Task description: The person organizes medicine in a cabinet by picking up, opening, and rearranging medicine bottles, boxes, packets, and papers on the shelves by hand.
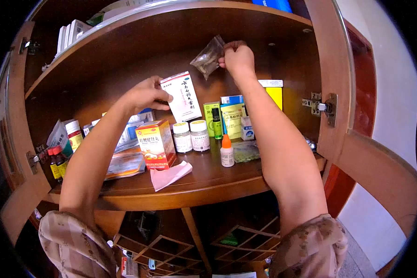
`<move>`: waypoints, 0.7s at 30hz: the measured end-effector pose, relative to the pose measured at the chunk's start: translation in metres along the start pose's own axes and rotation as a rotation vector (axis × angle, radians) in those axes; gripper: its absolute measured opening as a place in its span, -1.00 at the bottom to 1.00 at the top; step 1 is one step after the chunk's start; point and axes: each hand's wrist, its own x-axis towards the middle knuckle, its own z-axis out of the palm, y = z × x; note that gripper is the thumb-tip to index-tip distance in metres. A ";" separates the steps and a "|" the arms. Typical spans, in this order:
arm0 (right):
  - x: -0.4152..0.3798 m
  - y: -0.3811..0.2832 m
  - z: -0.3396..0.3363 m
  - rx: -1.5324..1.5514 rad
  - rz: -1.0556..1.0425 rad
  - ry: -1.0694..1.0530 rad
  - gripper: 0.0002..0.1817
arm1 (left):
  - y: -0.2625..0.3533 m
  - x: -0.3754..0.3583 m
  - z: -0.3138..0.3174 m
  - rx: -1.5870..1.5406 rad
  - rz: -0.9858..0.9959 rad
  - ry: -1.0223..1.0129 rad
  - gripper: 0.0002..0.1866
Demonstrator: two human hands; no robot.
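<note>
Currently both hands are raised inside an open wooden cabinet. The left hand grips a white medicine box with pink print, thumb on its face, holding it tilted above the shelf. The right hand pinches the top edge of a small clear plastic bag with closed fingertips, high near the underside of the upper shelf. Below on the shelf stand a red and yellow box, two white jars and a dropper bottle with an orange cap. A pink paper lies at the near edge.
</note>
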 end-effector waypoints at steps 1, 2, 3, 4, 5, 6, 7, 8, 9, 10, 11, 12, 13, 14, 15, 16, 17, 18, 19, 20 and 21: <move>0.000 -0.001 0.001 -0.005 0.001 -0.001 -0.82 | -0.003 0.001 0.001 -0.023 0.008 -0.010 -0.51; -0.001 -0.003 0.002 0.016 -0.014 0.046 -0.82 | -0.005 0.002 0.003 -0.047 0.016 -0.019 -0.51; -0.001 -0.003 0.003 0.037 -0.029 0.094 -0.80 | -0.005 0.002 0.004 -0.050 0.014 -0.021 -0.51; -0.001 -0.003 0.004 0.035 -0.028 0.094 -0.80 | -0.005 0.002 0.005 -0.075 0.013 -0.028 -0.52; -0.001 -0.004 0.004 0.053 -0.025 0.087 -0.81 | -0.004 0.001 0.006 -0.100 0.013 -0.034 -0.53; -0.001 -0.004 0.004 0.070 -0.021 0.080 -0.81 | -0.005 0.002 0.005 -0.100 0.011 -0.036 -0.53; -0.002 -0.005 0.003 0.069 -0.017 0.080 -0.81 | -0.006 0.002 0.005 -0.119 0.022 -0.051 -0.54; -0.002 -0.006 0.002 0.016 -0.038 0.050 -0.82 | -0.006 0.002 0.005 -0.138 0.034 -0.066 -0.55; -0.002 -0.006 0.001 -0.037 -0.060 0.019 -0.83 | -0.006 0.002 0.005 -0.138 0.034 -0.069 -0.55; -0.002 -0.005 0.000 -0.039 -0.057 0.021 -0.83 | -0.006 0.002 0.006 -0.150 0.051 -0.065 -0.57; -0.003 -0.004 0.001 -0.023 -0.052 0.021 -0.83 | -0.007 0.002 0.006 -0.162 0.068 -0.060 -0.58; -0.003 -0.004 0.002 -0.007 -0.048 0.020 -0.83 | -0.009 0.002 0.007 -0.162 0.067 -0.060 -0.58; -0.003 -0.003 0.003 -0.006 -0.048 0.019 -0.83 | -0.010 0.002 0.008 -0.173 0.054 -0.059 -0.59; -0.004 -0.003 0.005 0.018 -0.047 0.040 -0.83 | -0.010 0.002 0.008 -0.183 0.044 -0.058 -0.59; -0.005 -0.004 0.005 0.041 -0.045 0.061 -0.83 | -0.010 0.002 0.008 -0.183 0.045 -0.059 -0.59; -0.006 -0.005 0.004 0.040 -0.046 0.062 -0.83 | -0.009 0.002 0.008 -0.163 0.038 -0.054 -0.59; -0.007 -0.005 0.004 0.037 -0.043 0.057 -0.83 | -0.009 0.003 0.008 -0.143 0.030 -0.048 -0.59; -0.007 -0.005 0.004 0.034 -0.040 0.051 -0.83 | -0.008 0.003 0.008 -0.145 0.030 -0.047 -0.59; -0.006 -0.005 0.005 0.034 -0.042 0.048 -0.83 | -0.008 0.003 0.009 -0.113 0.035 -0.027 -0.57; -0.006 -0.005 0.005 0.029 -0.038 0.052 -0.83 | -0.008 0.003 0.009 -0.080 0.040 -0.008 -0.55; -0.006 -0.005 0.005 0.025 -0.034 0.056 -0.83 | -0.008 0.004 0.010 -0.080 0.040 -0.006 -0.55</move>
